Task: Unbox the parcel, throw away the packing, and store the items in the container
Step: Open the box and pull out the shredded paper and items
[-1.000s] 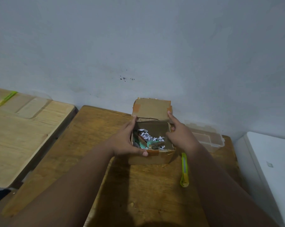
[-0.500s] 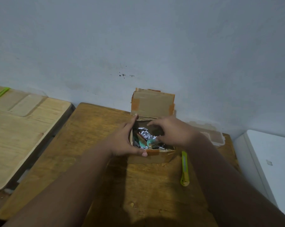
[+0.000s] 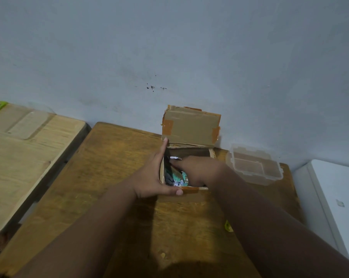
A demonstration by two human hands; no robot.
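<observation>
A small cardboard box (image 3: pixel 190 129) stands open on the dark wooden table (image 3: pixel 113 173), its taped lid flap upright against the wall. Inside lie shredded paper (image 3: pixel 177 183) and a teal item (image 3: pixel 180 175), partly hidden. My left hand (image 3: pixel 153 177) clasps the box's left wall and front corner. My right hand (image 3: pixel 197 171) reaches down inside the box, its fingers buried among the contents; whether it grips anything is hidden. A clear plastic container (image 3: pixel 253 167) sits empty to the right of the box.
A yellow-green cutter (image 3: pixel 228 226) peeks out under my right forearm. A lighter wooden table (image 3: pixel 19 161) stands to the left with a clear lid (image 3: pixel 28 125) on it. A white cabinet (image 3: pixel 338 201) is at the right. The wall is close behind.
My right hand left the box's right rim and went deeper into the box. The left hand kept its hold. The view shifted, uncovering the clear container.
</observation>
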